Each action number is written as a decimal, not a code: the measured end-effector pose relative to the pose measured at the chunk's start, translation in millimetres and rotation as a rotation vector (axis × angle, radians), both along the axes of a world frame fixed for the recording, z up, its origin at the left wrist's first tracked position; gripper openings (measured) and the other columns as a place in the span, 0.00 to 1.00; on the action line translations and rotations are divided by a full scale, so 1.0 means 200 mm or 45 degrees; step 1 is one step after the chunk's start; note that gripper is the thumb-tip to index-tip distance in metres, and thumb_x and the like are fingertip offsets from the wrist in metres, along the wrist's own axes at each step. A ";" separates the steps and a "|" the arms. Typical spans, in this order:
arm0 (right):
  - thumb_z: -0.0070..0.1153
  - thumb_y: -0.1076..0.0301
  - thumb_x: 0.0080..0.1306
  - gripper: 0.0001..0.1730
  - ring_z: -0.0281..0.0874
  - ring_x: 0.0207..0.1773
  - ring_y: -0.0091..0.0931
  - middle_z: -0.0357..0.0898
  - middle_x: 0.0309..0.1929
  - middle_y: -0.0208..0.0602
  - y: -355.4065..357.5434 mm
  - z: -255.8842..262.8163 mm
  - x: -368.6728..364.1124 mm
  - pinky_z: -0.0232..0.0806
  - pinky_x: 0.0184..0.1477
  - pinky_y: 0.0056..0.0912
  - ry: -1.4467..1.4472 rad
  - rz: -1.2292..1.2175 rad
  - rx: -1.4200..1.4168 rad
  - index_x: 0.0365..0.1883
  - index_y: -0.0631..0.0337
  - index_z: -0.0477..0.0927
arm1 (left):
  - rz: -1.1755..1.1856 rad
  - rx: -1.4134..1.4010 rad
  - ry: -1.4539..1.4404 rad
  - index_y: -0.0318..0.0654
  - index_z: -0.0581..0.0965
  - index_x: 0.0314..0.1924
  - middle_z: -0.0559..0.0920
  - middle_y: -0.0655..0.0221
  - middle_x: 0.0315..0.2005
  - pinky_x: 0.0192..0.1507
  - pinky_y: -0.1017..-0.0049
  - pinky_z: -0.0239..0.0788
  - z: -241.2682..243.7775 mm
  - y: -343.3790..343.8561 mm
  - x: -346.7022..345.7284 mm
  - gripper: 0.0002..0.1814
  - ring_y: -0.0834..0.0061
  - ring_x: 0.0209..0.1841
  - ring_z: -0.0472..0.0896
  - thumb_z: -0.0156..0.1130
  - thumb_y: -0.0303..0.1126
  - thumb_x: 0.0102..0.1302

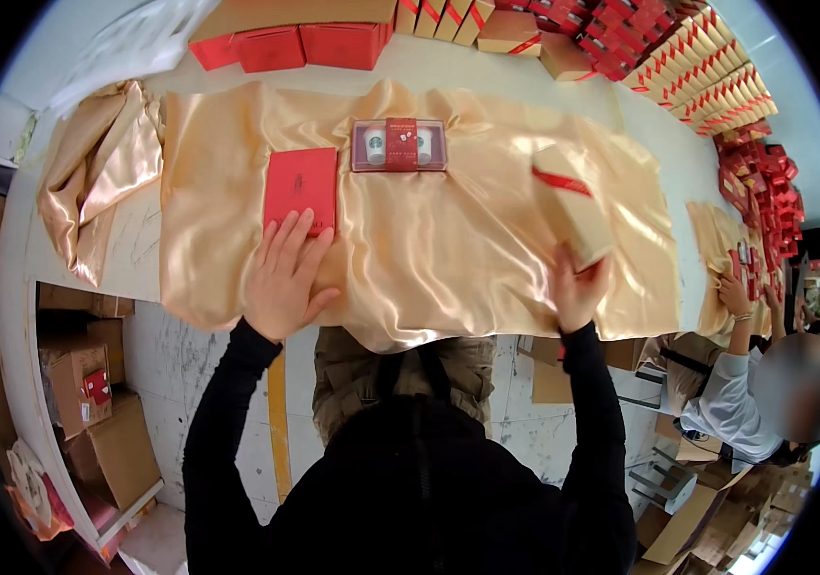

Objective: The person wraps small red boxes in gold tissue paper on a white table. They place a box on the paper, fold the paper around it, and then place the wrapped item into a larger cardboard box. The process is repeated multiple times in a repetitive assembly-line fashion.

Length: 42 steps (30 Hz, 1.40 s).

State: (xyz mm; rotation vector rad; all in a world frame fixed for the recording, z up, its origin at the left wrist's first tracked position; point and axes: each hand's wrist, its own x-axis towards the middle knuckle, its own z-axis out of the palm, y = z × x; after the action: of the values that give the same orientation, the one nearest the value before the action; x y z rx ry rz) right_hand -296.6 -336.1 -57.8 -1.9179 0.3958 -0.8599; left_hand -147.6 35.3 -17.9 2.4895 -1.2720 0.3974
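Observation:
My left hand (289,273) lies flat with its fingers slightly spread, the fingertips on the lower part of a flat red box or folder (301,180). At the right, my right hand (579,289) grips the lower end of a gold box with a red ribbon band (572,208). That box is slanted and blurred; I cannot tell whether its far end touches the cloth. Between them, farther from me, a clear-lidded box (400,145) shows two white cups behind a red paper sleeve. Gold satin cloth (424,237) lies wrinkled under these things.
Red boxes (342,47) and upright gold boxes (446,18) line the table's far side. More gold boxes (701,72) and red packages (762,187) are stacked at the right. A bunched satin cloth (105,172) lies left. A co-worker (730,402) sits at the right; cardboard boxes (112,445) stand below left.

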 end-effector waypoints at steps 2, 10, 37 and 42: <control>0.62 0.74 0.62 0.22 0.73 0.48 0.23 0.76 0.46 0.37 -0.13 -0.03 0.01 0.66 0.51 0.25 0.008 -0.111 -0.063 0.53 0.67 0.70 | -0.004 0.156 -0.021 0.47 0.68 0.64 0.63 0.60 0.67 0.68 0.52 0.48 0.03 0.02 0.00 0.38 0.57 0.68 0.61 0.66 0.49 0.53; 0.65 0.76 0.46 0.31 0.77 0.52 0.35 0.78 0.51 0.45 0.05 0.29 0.10 0.70 0.47 0.31 -0.141 0.237 -0.967 0.52 0.62 0.76 | -0.197 0.238 0.051 0.47 0.70 0.62 0.69 0.69 0.62 0.67 0.42 0.42 0.09 -0.08 -0.07 0.38 0.62 0.68 0.62 0.68 0.49 0.51; 0.66 0.48 0.52 0.37 0.64 0.62 0.39 0.72 0.57 0.41 0.32 0.30 1.05 0.51 0.65 0.51 0.168 0.842 -1.098 0.59 0.52 0.74 | 0.041 -0.341 0.323 0.39 0.76 0.51 0.77 0.62 0.50 0.62 0.55 0.60 0.24 -0.21 0.15 0.21 0.59 0.57 0.73 0.62 0.40 0.59; 0.70 0.64 0.52 0.33 0.72 0.55 0.36 0.73 0.54 0.44 0.24 0.33 1.10 0.69 0.54 0.33 0.229 1.087 -0.566 0.57 0.59 0.76 | 0.002 -0.014 0.138 0.44 0.70 0.62 0.73 0.60 0.57 0.68 0.52 0.47 0.10 -0.31 0.21 0.29 0.56 0.66 0.64 0.56 0.48 0.64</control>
State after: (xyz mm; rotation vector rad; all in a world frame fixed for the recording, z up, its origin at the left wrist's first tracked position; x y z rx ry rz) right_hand -76.4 -289.1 8.7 -2.2743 -0.5422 -0.2056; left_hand -106.0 -26.0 1.7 2.4668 -1.2225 0.2646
